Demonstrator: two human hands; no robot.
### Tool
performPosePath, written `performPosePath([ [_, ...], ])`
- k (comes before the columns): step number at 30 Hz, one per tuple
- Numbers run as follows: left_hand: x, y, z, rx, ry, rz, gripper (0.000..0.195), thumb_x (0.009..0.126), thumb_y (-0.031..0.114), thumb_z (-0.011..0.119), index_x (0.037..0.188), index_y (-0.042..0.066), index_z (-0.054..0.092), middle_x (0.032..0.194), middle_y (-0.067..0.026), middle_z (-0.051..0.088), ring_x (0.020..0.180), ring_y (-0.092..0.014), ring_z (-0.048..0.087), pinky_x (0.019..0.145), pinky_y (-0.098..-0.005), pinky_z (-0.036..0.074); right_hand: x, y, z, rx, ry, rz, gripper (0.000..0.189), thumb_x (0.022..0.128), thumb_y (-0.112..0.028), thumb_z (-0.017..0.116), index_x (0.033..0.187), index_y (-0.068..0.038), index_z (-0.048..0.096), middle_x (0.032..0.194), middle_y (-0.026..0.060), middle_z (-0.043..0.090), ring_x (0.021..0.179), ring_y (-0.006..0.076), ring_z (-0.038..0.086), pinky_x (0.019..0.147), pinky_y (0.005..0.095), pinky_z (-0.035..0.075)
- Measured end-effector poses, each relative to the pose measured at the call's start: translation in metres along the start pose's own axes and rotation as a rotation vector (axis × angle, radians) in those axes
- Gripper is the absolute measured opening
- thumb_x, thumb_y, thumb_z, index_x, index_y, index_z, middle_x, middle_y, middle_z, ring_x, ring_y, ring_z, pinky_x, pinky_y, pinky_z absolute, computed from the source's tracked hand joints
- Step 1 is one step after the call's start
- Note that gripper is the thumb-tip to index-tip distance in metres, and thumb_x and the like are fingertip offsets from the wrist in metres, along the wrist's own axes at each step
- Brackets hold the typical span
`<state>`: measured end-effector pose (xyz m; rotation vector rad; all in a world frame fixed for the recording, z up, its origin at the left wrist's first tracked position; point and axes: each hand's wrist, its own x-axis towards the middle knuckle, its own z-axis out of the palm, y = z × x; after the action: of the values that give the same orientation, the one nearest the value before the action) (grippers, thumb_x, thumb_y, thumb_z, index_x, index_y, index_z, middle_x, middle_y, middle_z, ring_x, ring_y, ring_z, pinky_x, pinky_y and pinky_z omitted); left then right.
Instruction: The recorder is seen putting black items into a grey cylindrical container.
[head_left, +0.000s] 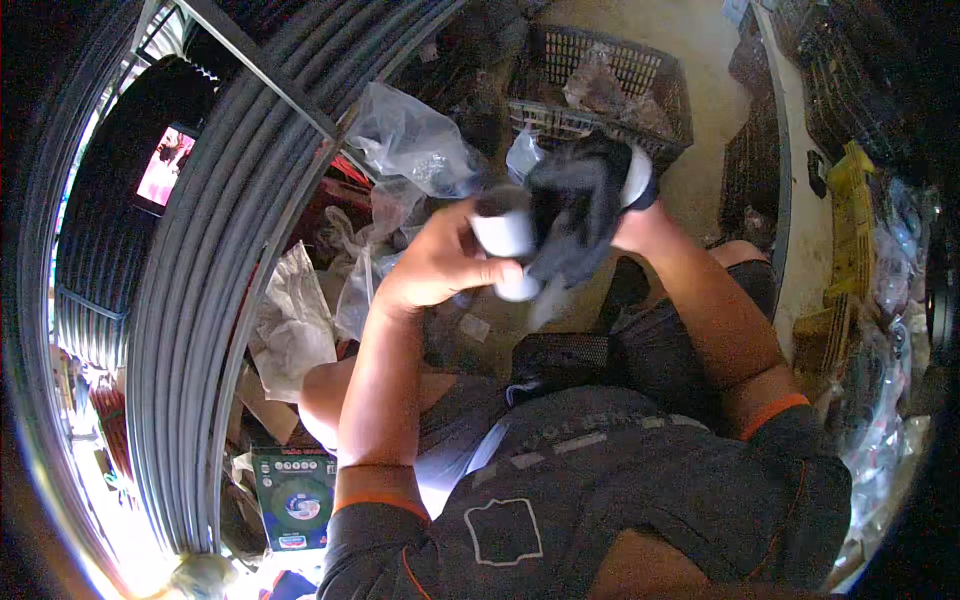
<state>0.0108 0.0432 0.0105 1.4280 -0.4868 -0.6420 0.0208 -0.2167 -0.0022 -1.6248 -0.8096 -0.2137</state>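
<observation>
My left hand (442, 259) grips a white rounded piece (506, 232), with the thumb over a second white part just below it. Against these lies a dark, blurred bundle (574, 202), perhaps plastic or cloth; what it is I cannot tell. On its far side my right hand (637, 225) holds the bundle near another white piece (637, 176) with a dark edge. The right fingers are mostly hidden behind it. Both hands are raised above my lap, in front of a dark plastic crate.
Clear plastic bags (420, 142) lie at the upper left. A dark crate (675, 97) holds bagged items. Long grey pipes (202, 247) curve along the left, near a lit screen (165, 165). Yellow crates (851, 225) stand at the right. A green printed box (292, 495) lies at lower left.
</observation>
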Motion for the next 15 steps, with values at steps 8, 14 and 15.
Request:
performPosePath([
  [8, 0.016, -0.005, 0.034, -0.532, 0.471, 0.509, 0.077, 0.073, 0.0, 0.083, 0.134, 0.016, 0.04, 0.125, -0.016, 0.06, 0.113, -0.026, 0.06, 0.098, -0.0398, 0.049, -0.01, 0.009, 0.023, 0.172, -0.009, 0.148, 0.036, 0.086, -0.007, 0.07, 0.12, -0.002, 0.059, 0.118, 0.0132, 0.065, 0.106, 0.0248, 0.062, 0.095, 0.0383, 0.049],
  [14, 0.014, -0.02, 0.047, -0.214, 0.42, 0.378, 0.073, 0.072, 0.004, 0.086, 0.126, 0.011, 0.039, 0.115, -0.0089, 0.061, 0.107, -0.019, 0.059, 0.096, -0.0325, 0.048, -0.012, 0.008, 0.045, -0.044, -0.091, 0.066, 0.049, 0.083, -0.01, 0.072, 0.128, -0.001, 0.056, 0.119, 0.0168, 0.064, 0.109, 0.0296, 0.063, 0.097, 0.0404, 0.047],
  [15, 0.014, -0.02, 0.041, -0.116, 0.405, 0.386, 0.071, 0.074, 0.011, 0.086, 0.128, 0.01, 0.04, 0.114, -0.008, 0.061, 0.104, -0.018, 0.059, 0.094, -0.0313, 0.048, -0.011, 0.008, 0.044, -0.052, -0.09, 0.034, 0.047, 0.083, -0.01, 0.071, 0.127, -0.001, 0.056, 0.119, 0.0165, 0.064, 0.109, 0.0292, 0.063, 0.097, 0.0403, 0.047],
])
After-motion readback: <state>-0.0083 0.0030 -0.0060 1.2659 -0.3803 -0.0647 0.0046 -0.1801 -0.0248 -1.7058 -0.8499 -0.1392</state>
